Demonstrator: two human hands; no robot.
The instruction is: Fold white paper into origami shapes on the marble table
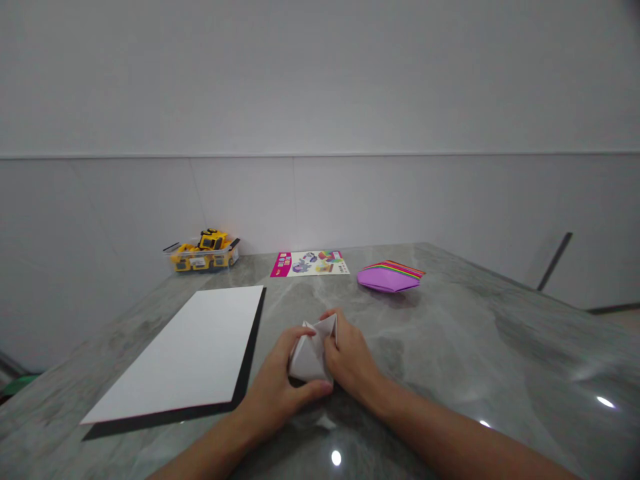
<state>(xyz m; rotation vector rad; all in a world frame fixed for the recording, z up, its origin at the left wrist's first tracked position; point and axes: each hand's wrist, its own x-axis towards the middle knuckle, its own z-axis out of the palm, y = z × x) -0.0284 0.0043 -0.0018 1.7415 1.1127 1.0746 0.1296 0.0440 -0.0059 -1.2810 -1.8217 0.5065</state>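
A small folded white paper (309, 360) with raised, pointed flaps is between my hands, just above or on the grey table. My left hand (280, 373) grips it from the left, with the thumb along its near edge and a finger at the upper fold. From the right, my right hand (350, 353) closes on a standing flap, its thumb inside the fold and the fingers behind it. Part of the paper's right side is hidden by that hand.
Left of my hands lies a white sheet (190, 347) with a dark edge on the marbled table (450, 347). Farther back stand a clear bin (203, 260) of yellow toy vehicles, a printed booklet (310, 263) and a purple folded paper piece (389, 279) with rainbow-coloured edges.
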